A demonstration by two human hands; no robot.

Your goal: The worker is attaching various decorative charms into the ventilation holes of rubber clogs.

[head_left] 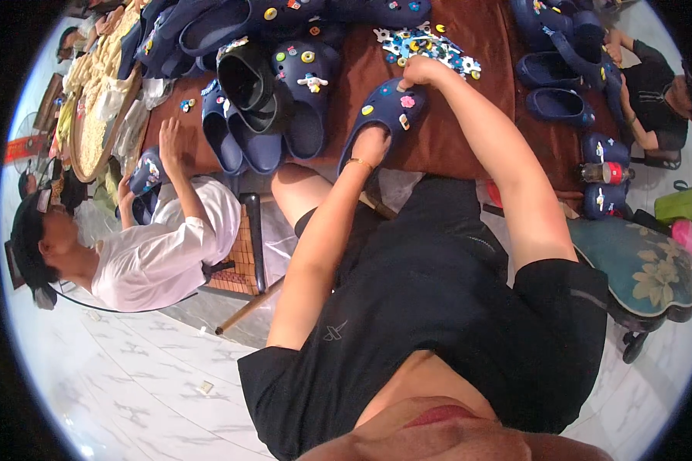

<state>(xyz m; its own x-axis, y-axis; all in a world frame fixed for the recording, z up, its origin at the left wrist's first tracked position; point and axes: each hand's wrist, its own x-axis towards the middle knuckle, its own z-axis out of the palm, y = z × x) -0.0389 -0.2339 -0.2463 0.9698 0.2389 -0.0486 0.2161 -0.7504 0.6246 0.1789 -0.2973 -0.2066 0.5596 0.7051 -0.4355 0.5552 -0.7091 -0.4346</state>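
A navy clog (372, 114) with several colourful charms on its upper lies at the brown-covered table's near edge, toe pointing away. My left hand (372, 144) reaches into its foot opening and holds it from inside; the fingers are hidden there. At the toe, my right hand (421, 71) is closed in a pinch against the upper; anything between its fingertips is too small to make out. A pink flower charm (407, 101) sits just below those fingers. Beyond the right hand spreads a pile of loose charms (430, 48), blue, white and yellow.
Several navy clogs (304, 127) and a black clog (247, 84) stand left of my hands. More clogs (555, 106) and a bottle (603, 173) are at the right. A person in white (161, 246) handles a clog on the left; another in black (653, 100) is at far right.
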